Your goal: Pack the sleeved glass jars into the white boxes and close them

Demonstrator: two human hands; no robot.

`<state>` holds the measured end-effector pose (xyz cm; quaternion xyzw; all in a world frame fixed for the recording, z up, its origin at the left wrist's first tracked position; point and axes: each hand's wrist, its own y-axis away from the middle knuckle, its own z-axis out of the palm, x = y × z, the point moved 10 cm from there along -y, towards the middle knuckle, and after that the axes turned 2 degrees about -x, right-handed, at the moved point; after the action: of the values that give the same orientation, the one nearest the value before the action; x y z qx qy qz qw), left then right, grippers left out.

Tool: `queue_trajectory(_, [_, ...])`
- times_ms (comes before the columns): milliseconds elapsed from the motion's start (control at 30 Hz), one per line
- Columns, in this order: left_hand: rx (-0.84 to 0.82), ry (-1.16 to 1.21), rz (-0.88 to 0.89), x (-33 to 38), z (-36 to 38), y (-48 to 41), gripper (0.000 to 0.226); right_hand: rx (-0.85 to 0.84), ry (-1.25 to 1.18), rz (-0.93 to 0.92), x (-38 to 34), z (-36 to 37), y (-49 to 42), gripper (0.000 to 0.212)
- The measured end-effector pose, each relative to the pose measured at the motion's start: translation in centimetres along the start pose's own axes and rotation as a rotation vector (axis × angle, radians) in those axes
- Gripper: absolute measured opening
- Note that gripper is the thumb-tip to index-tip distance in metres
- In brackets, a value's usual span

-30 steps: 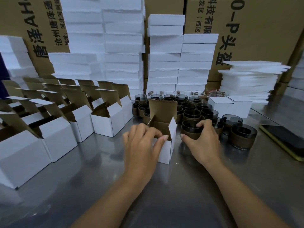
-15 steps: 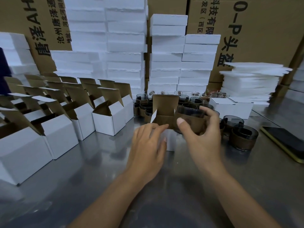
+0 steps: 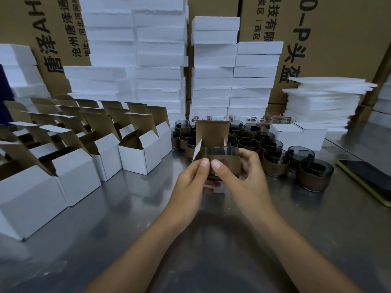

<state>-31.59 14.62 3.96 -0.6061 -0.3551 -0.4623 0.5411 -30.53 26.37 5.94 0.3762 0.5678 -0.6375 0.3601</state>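
1. Two hands are meeting low over the steel table [image 3: 127,218]. The left hand [image 3: 191,182] is gripping a small white box [image 3: 212,134], with its fingers curled round the side and its thumb pressing at the front corner. The right hand [image 3: 247,178] is clamping a sleeved jar [image 3: 224,159], with its thumb on the sleeve front and its fingers wrapped behind.
2. That jar is sitting at the mouth of the box. Its clear glass rim is showing above a matte brown paper sleeve.
3. Smooth white card is covering the outside of the box and raw brown card is lining it. Its lid flap is standing upright behind the jar, and one white side flap is sticking out to the left.
4. Rows of open boxes [image 3: 139,153] with raised lids are crowding the left side. A cluster of dark, round jars [image 3: 273,163] in brown sleeves is standing just behind the hands, and closed boxes [image 3: 300,134] are sitting beyond them.
5. Rough-edged foam slabs [image 3: 160,60] are towering at the back, thin foam sheets [image 3: 323,102] are piling up at the right, and printed cartons [image 3: 338,39] are walling it all in.
6. Near the right edge a phone [image 3: 368,176] in a yellow-green case is lying flat, partly cut off.
7. Both hands are hiding the lower jar and most of the box body, so how deep the jar is sitting cannot be told.
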Motion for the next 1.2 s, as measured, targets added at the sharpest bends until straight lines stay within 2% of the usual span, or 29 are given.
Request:
queue_trajectory(100, [0.017, -0.001, -0.029, -0.3, -0.3, 0.0, 0.039, -0.033, 0.019, 0.027, 0.3, 0.6, 0.3, 0.063])
queue_trajectory(167, [0.021, 0.0, -0.037, -0.4, -0.3, 0.0, 0.042, -0.014, 0.062, 0.05, 0.6, 0.5, 0.4, 0.069])
queue_trajectory(300, [0.026, 0.106, -0.045, -0.5, -0.3, 0.1, 0.052, 0.013, 0.018, 0.049, 0.5, -0.2, 0.2, 0.044])
queue_trajectory(433, [0.022, 0.218, -0.07, -0.9, -0.6, 0.0, 0.039, 0.091, -0.121, 0.162, 1.1, -1.0, 0.1, 0.053])
queue_trajectory(533, [-0.005, 0.276, -0.087, -0.9, -0.5, 0.0, 0.035, 0.089, -0.251, 0.273, 1.8, -0.8, 0.1, 0.026])
queue_trajectory(633, [-0.046, 0.281, -0.085, -0.7, -0.2, 0.1, 0.03, 0.115, -0.343, 0.333, 2.4, -1.0, 0.0, 0.029])
queue_trajectory(800, [-0.04, 0.305, -0.081, -0.8, -0.4, 0.1, 0.029, 0.042, -0.296, 0.364, 2.7, -0.5, 0.0, 0.032])
queue_trajectory(1033, [-0.032, 0.311, -0.104, -1.0, -0.3, -0.2, 0.048, 0.033, -0.213, 0.272, 2.0, -0.5, 0.0, 0.027])
queue_trajectory(1133, [-0.044, 0.318, -0.149, -1.3, 0.0, -0.2, 0.058, 0.068, -0.159, 0.172, 1.3, -0.7, 0.0, 0.032])
queue_trajectory(1200, [-0.055, 0.321, -0.166, -1.5, 0.2, -0.2, 0.057, 0.06, -0.071, 0.083, 0.8, -0.5, 0.1, 0.042])
